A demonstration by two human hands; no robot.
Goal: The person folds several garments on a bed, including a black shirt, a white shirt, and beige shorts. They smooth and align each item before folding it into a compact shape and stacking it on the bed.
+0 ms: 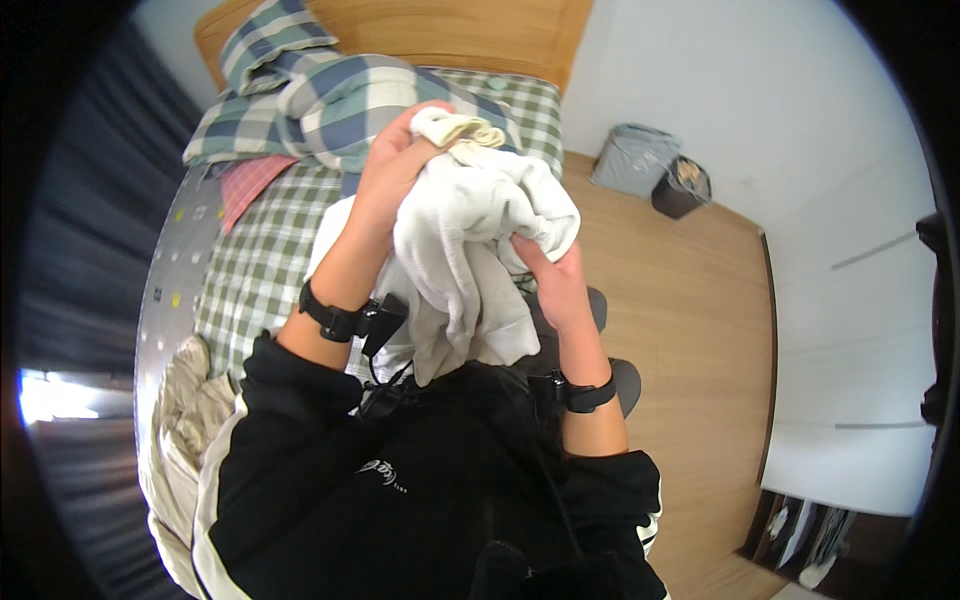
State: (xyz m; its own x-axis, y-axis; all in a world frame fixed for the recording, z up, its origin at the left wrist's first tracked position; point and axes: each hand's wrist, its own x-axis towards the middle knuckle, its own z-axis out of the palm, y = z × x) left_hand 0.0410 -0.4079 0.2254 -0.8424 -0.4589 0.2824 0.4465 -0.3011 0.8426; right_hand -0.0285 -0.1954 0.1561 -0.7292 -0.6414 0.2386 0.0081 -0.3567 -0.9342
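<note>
A bunched white knit garment (472,225) hangs between my two hands, over the edge of the bed. My left hand (397,161) grips its upper end, where a cream-coloured band (469,133) lies folded and wrinkled. Lower on the right, my right hand (553,281) pinches a fold of the same cloth, thumb on top. The lower part of the garment drapes down toward my lap in loose folds. More white cloth (330,229) shows behind my left forearm; whether it belongs to the same garment I cannot tell.
The bed carries a green checked sheet (255,262), a plaid quilt (360,97) and a plaid pillow (274,45). A beige jacket (187,420) lies at the left. Beyond the wooden floor (675,322) stand a grey bag (634,161) and a black bin (679,191).
</note>
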